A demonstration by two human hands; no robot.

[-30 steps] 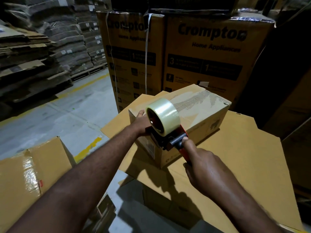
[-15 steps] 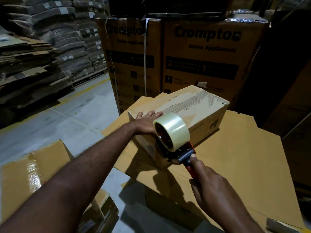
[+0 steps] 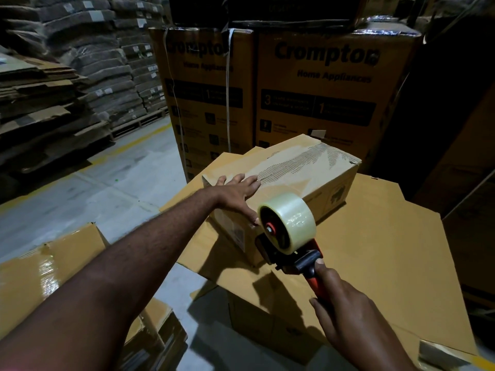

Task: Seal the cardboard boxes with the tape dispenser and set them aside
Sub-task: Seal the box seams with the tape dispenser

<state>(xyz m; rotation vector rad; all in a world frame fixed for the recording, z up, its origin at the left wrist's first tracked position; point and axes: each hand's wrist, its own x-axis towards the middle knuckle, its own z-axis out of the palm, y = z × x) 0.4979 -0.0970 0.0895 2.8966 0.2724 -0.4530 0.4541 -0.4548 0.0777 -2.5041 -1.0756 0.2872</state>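
Note:
A small brown cardboard box (image 3: 316, 172) lies on a flat cardboard sheet (image 3: 380, 245), its top seam covered with clear tape. My left hand (image 3: 238, 192) lies flat on the near end of the box top, fingers straight, thumb down over the near edge. My right hand (image 3: 345, 314) grips the red handle of the tape dispenser (image 3: 288, 236). The dispenser carries a roll of clear tape and its head sits against the box's near end face, low by the bottom corner.
Tall printed cartons (image 3: 316, 84) stand right behind the box. A taped box (image 3: 51, 269) sits at the lower left, with more boxes (image 3: 267, 317) under the sheet. Stacks of flattened cardboard (image 3: 48, 103) on pallets line the left across a grey floor (image 3: 112, 188).
The dispenser has travelled from the box's top near edge down the near end face toward me. My left hand moved from the near corner up onto the box top and flattened.

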